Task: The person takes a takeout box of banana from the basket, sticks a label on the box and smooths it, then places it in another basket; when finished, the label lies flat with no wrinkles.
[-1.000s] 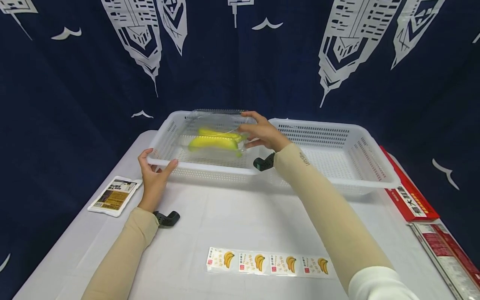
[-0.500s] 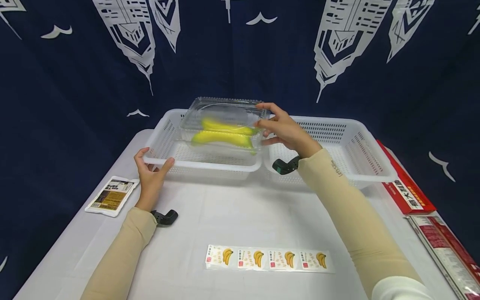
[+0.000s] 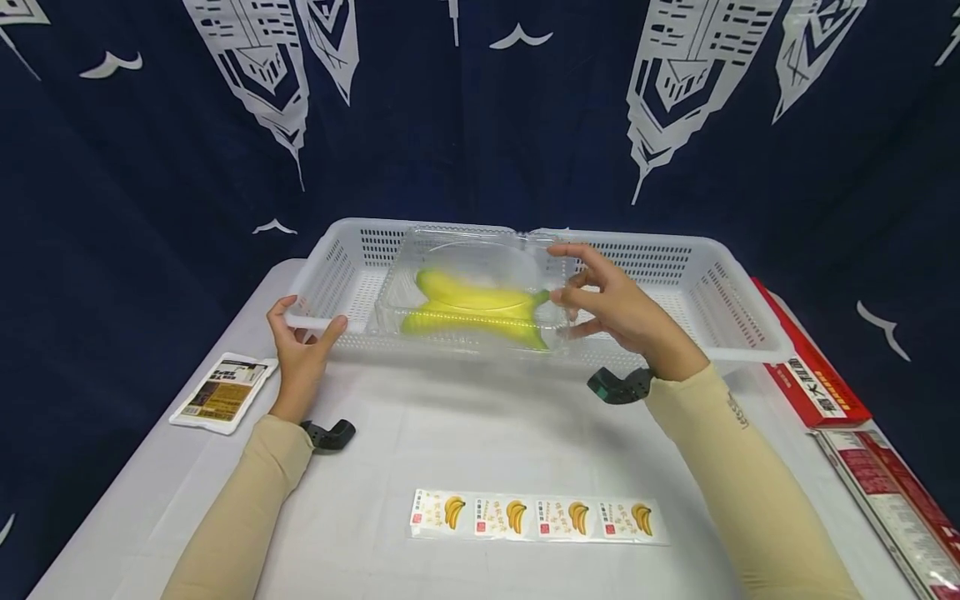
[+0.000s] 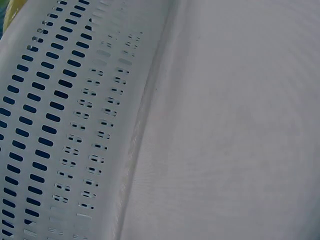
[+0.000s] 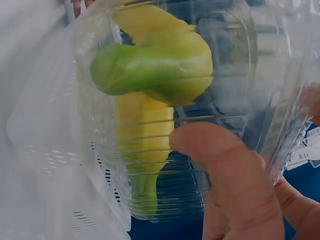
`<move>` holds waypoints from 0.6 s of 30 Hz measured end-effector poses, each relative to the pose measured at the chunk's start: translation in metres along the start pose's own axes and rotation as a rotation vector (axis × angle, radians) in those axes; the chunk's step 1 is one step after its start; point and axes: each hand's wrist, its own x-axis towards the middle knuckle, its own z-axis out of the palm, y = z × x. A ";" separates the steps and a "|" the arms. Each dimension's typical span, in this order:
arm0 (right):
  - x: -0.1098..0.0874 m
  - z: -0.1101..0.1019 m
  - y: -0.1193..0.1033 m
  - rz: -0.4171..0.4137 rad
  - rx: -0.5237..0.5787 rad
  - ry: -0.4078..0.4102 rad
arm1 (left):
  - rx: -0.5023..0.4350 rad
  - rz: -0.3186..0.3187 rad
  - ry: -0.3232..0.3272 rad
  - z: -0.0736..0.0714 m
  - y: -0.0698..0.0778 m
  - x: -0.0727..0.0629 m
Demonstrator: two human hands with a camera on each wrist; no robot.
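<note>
Over the near rim of the left-hand white plastic basket (image 3: pixel 318 279), the head view shows a clear clamshell box (image 3: pixel 521 260) with two yellow-green bananas (image 3: pixel 468 322) lying inside. Its long axis runs left to right, roughly along the baskets' near rims, and its right end reaches in front of the right-hand white basket (image 3: pixel 757 358). The right hand (image 3: pixel 622 308) is by far the nearer one: its curled fingers and thumb grasp the box's right short end, so nearly all the load lies to the left of them. Whether the underside touches a rim cannot be told. The left hand (image 3: pixel 303 350), well apart from the box, grips the left-hand basket's near left corner.

In the left wrist view, the slotted basket wall fills the left and the white tabletop (image 4: pixel 240 125) the right; the fingers do not show.

In the right wrist view, the thumb (image 5: pixel 232 172) stands across the box's clear end, with other fingers farther round the side. The banana ends lie just beyond the thumb, behind the plastic, pointing towards the hand.
</note>
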 end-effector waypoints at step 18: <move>-0.084 0.003 0.047 -0.137 0.086 -0.046 | -0.035 0.024 0.000 0.003 0.002 -0.002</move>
